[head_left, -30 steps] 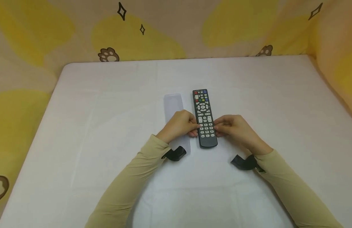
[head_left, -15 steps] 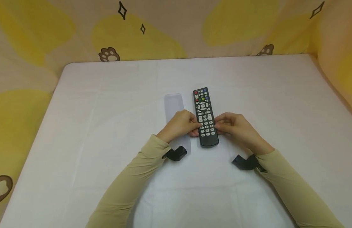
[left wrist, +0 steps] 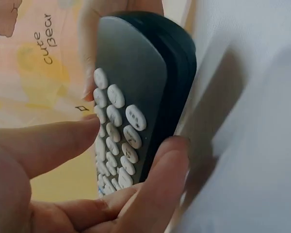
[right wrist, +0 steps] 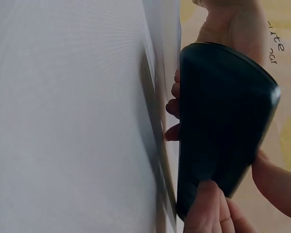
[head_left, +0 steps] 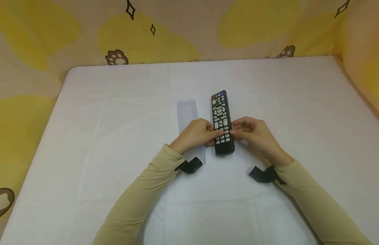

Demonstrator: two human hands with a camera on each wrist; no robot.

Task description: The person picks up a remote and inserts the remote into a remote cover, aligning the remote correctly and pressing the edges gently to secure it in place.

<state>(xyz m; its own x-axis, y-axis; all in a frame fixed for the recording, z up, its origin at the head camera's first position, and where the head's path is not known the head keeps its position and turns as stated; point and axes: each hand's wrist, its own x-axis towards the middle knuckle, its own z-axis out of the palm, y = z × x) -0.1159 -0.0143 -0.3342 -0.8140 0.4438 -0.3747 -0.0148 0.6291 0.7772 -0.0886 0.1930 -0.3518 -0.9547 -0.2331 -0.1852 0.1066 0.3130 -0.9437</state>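
Observation:
A black remote control (head_left: 220, 110) with pale buttons is held between both hands near the middle of the table. My left hand (head_left: 195, 133) grips its left edge, the thumb lying across the lower number buttons. On the opposite edge, my right hand (head_left: 253, 135) pinches it between thumb and fingers. The remote is tilted, its button face turned toward the left hand. In the left wrist view, the remote's bottom end (left wrist: 131, 53) stands over its shadow on the white cloth. The right wrist view shows its dark underside (right wrist: 223, 111), with right fingertips (right wrist: 209, 191) against it.
Partly under the left hand lies a translucent, shallow, tray-like cover (head_left: 187, 110). White cloth (head_left: 131, 136) covers the table. A yellow patterned curtain (head_left: 177, 37) hangs behind and at both sides. Black bands (head_left: 190, 165) sit at the wrists.
The remote has shifted slightly away and tilted, turning its face leftward. My left thumb reaches farther across the buttons. My right hand has risen a little with its edge.

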